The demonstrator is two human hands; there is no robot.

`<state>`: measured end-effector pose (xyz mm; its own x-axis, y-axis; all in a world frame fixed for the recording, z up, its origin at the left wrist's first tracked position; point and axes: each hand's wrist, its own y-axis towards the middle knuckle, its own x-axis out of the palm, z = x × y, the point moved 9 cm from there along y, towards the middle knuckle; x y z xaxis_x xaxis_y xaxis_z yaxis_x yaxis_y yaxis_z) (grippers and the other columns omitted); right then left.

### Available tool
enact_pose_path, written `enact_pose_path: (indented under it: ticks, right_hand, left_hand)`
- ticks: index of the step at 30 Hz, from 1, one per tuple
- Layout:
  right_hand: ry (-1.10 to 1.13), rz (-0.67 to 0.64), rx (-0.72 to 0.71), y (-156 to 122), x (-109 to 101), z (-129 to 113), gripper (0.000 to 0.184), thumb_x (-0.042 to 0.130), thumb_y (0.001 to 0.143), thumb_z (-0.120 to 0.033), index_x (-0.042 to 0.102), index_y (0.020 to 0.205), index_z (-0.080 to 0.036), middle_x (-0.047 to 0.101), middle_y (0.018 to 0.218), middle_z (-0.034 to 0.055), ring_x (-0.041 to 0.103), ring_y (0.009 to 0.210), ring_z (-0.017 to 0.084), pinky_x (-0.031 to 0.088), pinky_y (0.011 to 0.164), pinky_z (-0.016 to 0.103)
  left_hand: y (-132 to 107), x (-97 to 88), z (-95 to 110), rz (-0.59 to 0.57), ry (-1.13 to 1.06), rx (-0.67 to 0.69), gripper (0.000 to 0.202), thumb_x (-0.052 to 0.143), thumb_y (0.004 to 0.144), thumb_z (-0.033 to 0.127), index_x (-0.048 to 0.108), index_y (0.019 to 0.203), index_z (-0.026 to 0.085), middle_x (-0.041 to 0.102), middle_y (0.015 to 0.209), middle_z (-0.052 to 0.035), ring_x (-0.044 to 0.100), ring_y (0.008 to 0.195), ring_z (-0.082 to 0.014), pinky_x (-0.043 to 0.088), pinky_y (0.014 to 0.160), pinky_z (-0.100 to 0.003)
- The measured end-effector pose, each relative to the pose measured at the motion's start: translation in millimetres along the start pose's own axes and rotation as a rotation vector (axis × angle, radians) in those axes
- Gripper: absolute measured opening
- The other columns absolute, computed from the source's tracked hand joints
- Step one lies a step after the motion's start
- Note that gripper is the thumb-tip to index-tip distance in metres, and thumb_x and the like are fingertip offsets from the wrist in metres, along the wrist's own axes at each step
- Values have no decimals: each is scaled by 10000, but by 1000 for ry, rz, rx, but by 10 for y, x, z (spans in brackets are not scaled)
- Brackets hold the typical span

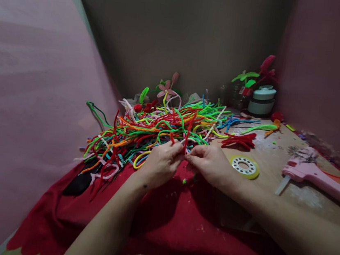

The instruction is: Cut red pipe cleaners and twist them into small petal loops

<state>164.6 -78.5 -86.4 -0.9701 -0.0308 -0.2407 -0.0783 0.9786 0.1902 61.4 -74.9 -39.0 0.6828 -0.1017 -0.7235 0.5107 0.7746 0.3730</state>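
Note:
My left hand (pixel 163 162) is closed around a red pipe cleaner (pixel 190 126), whose fuzzy end sticks up above the fingers. Close by on the right, my right hand (pixel 207 162) pinches at the lower part of the same red piece, thumb and forefinger pressed together. Just behind both hands lies a big tangled heap of pipe cleaners (pixel 158 124) in green, red, orange, pink and other colours. A small bundle of short red pieces (pixel 239 141) rests to the right of the heap. The fingertips partly hide what is between them.
A pink hot glue gun (pixel 321 177) lies at the right. Nearer stands a yellow tape roll (pixel 245 167) on the board. Pipe-cleaner flowers (pixel 166 89) and a pale lidded jar (pixel 262 100) are at the back. A red cloth (pixel 158 221) covers the front edge; walls rise on both sides.

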Motion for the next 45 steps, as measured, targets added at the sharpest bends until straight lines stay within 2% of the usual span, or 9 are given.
enact_pose_path:
  ticks: [4,7,13,16,21,27,31,36,45]
  right_hand:
    - [-472,143,-406,-210,-9,-415,176,509,773,-161,600,623,-168,616,616,63,525,582,153,341,585,275]
    - [-453,208,-443,-265,-62,-483,175,498,791,-175,612,658,-173,625,634,61,534,592,155,349,603,280]
    - [259,137,-148,-52,-174,-246,137,583,760,-270,621,672,-172,638,619,19,555,581,132,415,599,262]
    - [547,55,-96,10,-120,-193,148,622,731,-288,620,665,-156,643,617,24,553,563,118,425,598,262]
    - [749,-124,-5,19,31,-130,150,670,681,-275,613,623,-149,644,586,23,547,516,103,424,566,251]
    - [684,-245,73,0,139,-78,132,658,647,-253,595,606,-145,610,510,7,503,431,94,398,480,235]
    - [278,-132,-23,-23,47,-133,152,583,684,-229,559,546,-168,570,481,2,473,432,100,372,487,248]
    - [-319,139,-384,-180,-87,-457,174,530,749,-186,583,584,-174,552,541,9,459,505,109,322,534,261]
    - [332,-102,81,18,59,-58,172,603,698,-265,608,582,-138,637,559,38,522,472,99,428,518,241]
  left_hand:
    - [-98,308,-352,-250,-645,-523,241,616,680,309,467,558,165,349,457,59,274,354,-50,217,344,-188]
    - [-140,453,-312,-344,-971,-629,236,648,640,309,473,592,158,344,469,79,242,323,-29,222,297,-177]
    - [-61,-323,-120,474,-737,-107,246,664,704,264,510,891,214,533,735,55,506,453,-45,395,415,-178]
    - [-105,-398,-212,613,-807,-96,234,653,713,249,479,869,232,506,722,71,476,445,-44,379,404,-180]
    - [20,-160,-200,302,-674,-128,163,672,693,253,623,839,198,550,745,19,483,532,-72,392,476,-205]
    - [-8,-189,104,186,-421,78,75,672,700,255,668,712,181,591,832,-35,543,823,-163,432,758,-269]
    - [-2,-53,-55,39,-399,-138,182,655,710,282,574,616,149,496,595,22,428,572,-84,349,559,-207]
    - [-54,312,-265,-222,-810,-452,260,668,672,325,497,599,142,392,509,58,288,429,-41,217,431,-192]
    - [20,57,-203,-45,-588,-243,200,589,774,324,532,696,149,484,586,35,402,514,-63,319,518,-194]
